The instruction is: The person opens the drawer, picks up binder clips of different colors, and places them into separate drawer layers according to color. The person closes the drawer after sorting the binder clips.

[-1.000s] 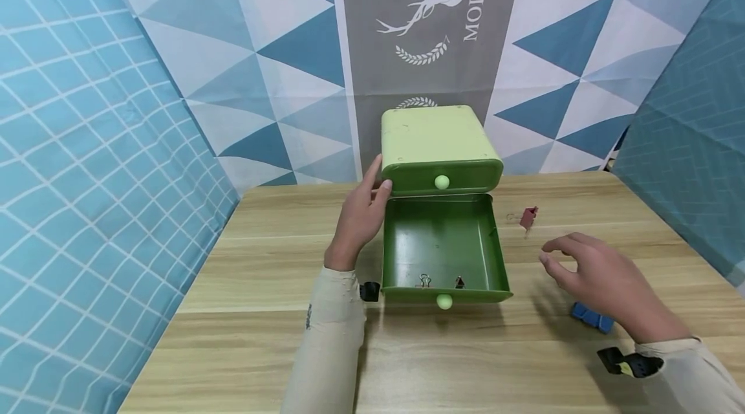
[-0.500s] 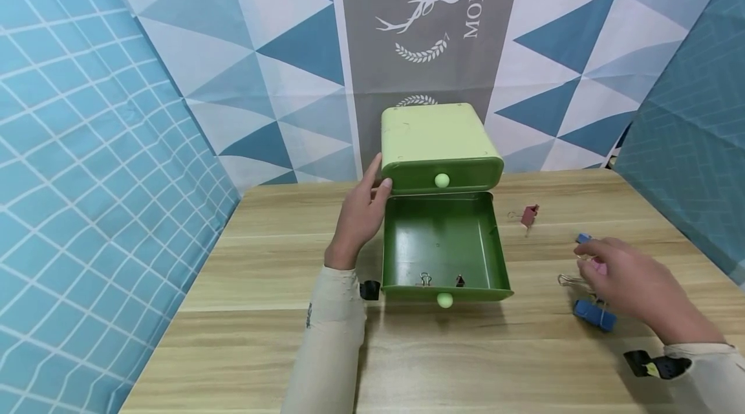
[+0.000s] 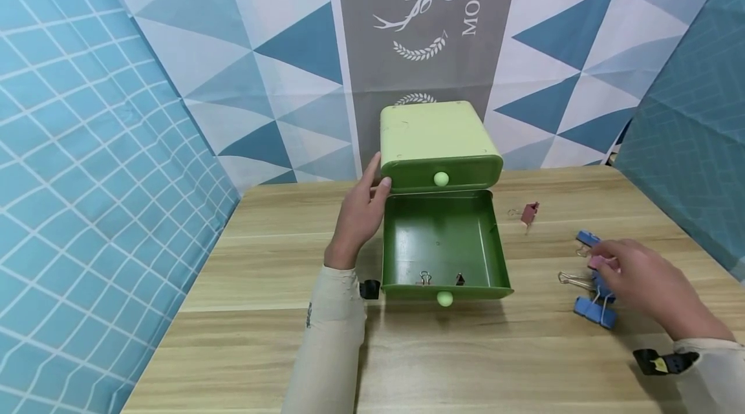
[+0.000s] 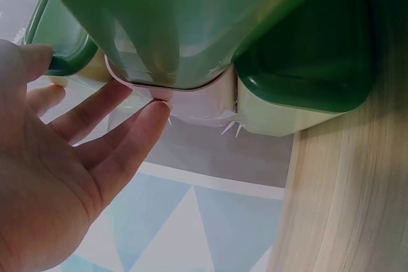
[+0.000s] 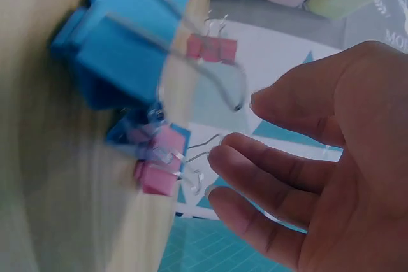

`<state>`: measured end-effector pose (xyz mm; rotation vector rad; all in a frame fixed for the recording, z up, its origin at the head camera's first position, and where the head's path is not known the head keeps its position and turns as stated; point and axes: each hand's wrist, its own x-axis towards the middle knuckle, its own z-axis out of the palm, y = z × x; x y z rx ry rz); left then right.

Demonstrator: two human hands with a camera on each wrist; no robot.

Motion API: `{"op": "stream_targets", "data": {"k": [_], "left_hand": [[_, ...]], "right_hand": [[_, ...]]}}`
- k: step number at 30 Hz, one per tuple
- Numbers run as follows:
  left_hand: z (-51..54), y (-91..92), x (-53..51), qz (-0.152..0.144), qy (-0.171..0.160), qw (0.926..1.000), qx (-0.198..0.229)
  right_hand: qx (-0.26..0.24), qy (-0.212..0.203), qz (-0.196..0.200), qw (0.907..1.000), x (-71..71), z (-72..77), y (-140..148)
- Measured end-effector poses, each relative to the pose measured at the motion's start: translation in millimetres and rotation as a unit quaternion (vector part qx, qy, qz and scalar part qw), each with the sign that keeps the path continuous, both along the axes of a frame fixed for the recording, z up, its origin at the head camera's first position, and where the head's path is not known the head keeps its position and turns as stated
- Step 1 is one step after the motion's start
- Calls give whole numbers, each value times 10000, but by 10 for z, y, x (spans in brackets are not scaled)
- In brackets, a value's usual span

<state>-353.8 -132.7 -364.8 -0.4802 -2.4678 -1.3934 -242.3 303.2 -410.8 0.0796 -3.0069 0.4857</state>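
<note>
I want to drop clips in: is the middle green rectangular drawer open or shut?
Open: the drawer juts out from its rounded pink casing, and the head view shows its floor.

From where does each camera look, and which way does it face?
Head: on the head, facing forward and down at the wooden table; left hand, right hand and beige sleeves show.
Left wrist: on that wrist, facing the green and pink drawer unit; left hand shows.
Right wrist: on that wrist, facing blue and pink metal binder clips; right hand shows.
Head and right wrist share those clips.
</note>
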Motion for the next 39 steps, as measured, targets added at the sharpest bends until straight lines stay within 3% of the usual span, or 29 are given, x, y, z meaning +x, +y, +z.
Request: {"op": "stream_targets", "data": {"k": [5, 13, 24, 39], "left_hand": [[-11, 0, -13, 29, 30, 10000, -23], [-21, 1, -30, 113, 22, 9999, -35], [-31, -2, -33, 96, 14, 10000, -10], [-14, 1, -15, 74, 32, 10000, 15]], "right_hand": [[-45, -168, -77, 9998, -55, -47, 68], [42, -62, -257, 9996, -63, -100, 137], [92, -58, -1007, 9949, -90, -207, 238], [-60, -57, -877, 9961, -195, -254, 389]]}}
